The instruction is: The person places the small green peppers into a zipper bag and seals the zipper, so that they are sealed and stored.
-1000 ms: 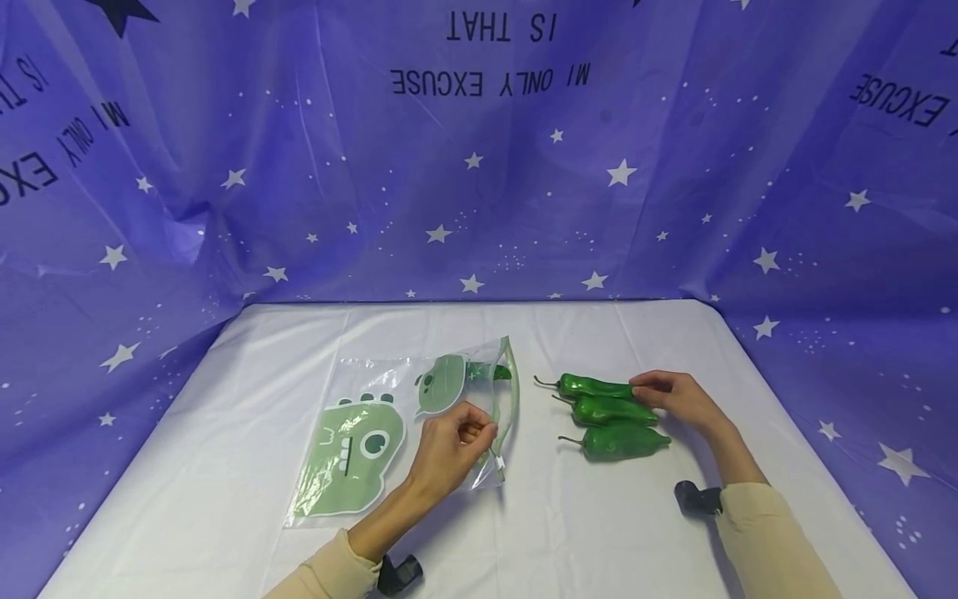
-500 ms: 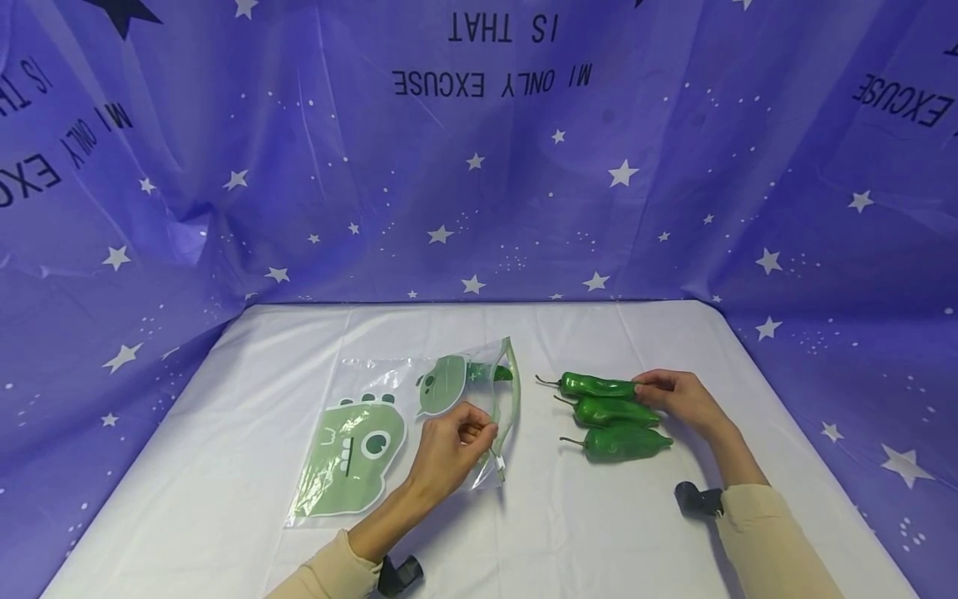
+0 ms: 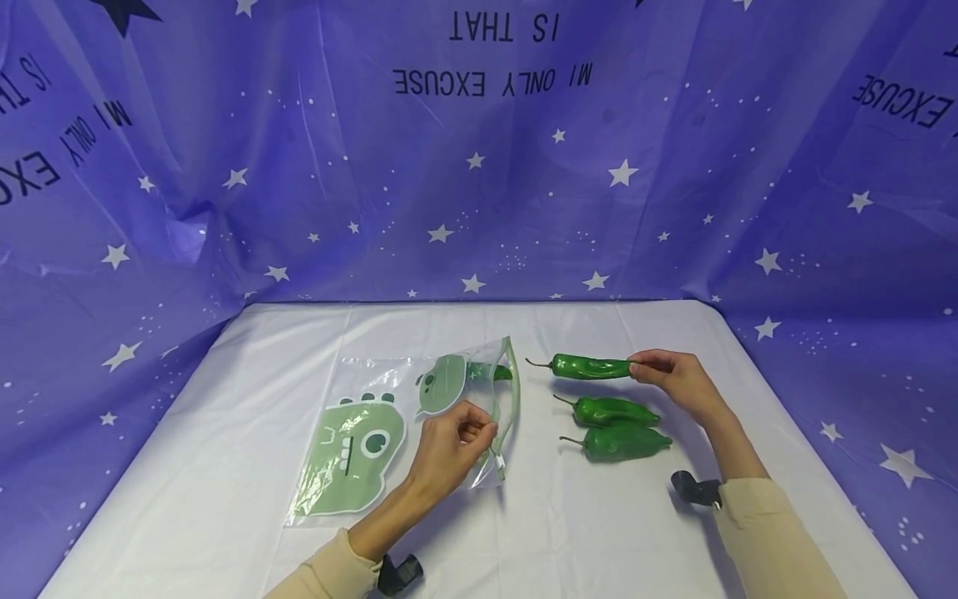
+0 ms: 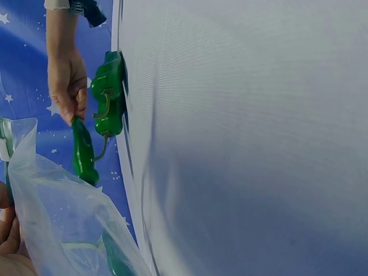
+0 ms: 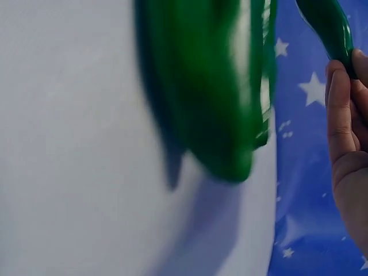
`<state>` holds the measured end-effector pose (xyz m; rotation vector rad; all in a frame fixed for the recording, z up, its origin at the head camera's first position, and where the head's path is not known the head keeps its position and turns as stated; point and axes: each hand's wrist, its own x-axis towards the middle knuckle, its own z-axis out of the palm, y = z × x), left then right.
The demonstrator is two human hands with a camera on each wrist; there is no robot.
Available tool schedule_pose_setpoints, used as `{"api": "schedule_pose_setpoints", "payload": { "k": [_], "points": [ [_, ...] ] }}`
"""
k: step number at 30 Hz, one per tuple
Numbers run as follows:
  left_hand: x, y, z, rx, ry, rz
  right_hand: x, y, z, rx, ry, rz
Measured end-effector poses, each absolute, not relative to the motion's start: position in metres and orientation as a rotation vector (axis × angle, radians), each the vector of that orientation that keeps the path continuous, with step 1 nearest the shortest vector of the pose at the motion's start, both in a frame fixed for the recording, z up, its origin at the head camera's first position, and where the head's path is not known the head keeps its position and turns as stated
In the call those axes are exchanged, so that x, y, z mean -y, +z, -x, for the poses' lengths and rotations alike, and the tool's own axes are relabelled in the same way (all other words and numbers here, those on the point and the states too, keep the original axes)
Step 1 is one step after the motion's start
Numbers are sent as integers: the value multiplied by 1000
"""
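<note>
My left hand (image 3: 449,449) pinches the front edge of a clear zip bag (image 3: 349,491) with green cartoon prints, near its slider. The bag's mouth gapes toward the right. Inside lies one green pepper (image 3: 504,373), its tip showing at the mouth; the left wrist view shows this pepper (image 4: 115,256) through the plastic. Between thumb and fingertips, my right hand (image 3: 684,384) holds another long green pepper (image 3: 590,367) by its tip, lifted off the table, stem pointing left at the bag. Two more green peppers (image 3: 615,412) lie side by side below it, stems left.
A white cloth covers the table (image 3: 584,532). Purple star-printed sheeting (image 3: 479,208) rises behind it and on both sides. Each wrist carries a black camera mount (image 3: 696,489).
The right hand has lifted the farthest pepper off the table, moving it up and slightly left, away from the other two. The left hand and the bag stay still.
</note>
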<state>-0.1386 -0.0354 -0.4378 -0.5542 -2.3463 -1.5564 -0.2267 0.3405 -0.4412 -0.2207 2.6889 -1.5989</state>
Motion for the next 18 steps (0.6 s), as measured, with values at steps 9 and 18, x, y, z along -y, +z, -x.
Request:
{"api": "schedule_pose_setpoints", "payload": {
  "k": [9, 18],
  "points": [
    [35, -437, 138, 2341, -1543, 571, -313, -424, 231, -2689, -1579, 291],
    [34, -438, 138, 2352, -1558, 585, -298, -423, 233, -2676, -1559, 283]
  ]
}}
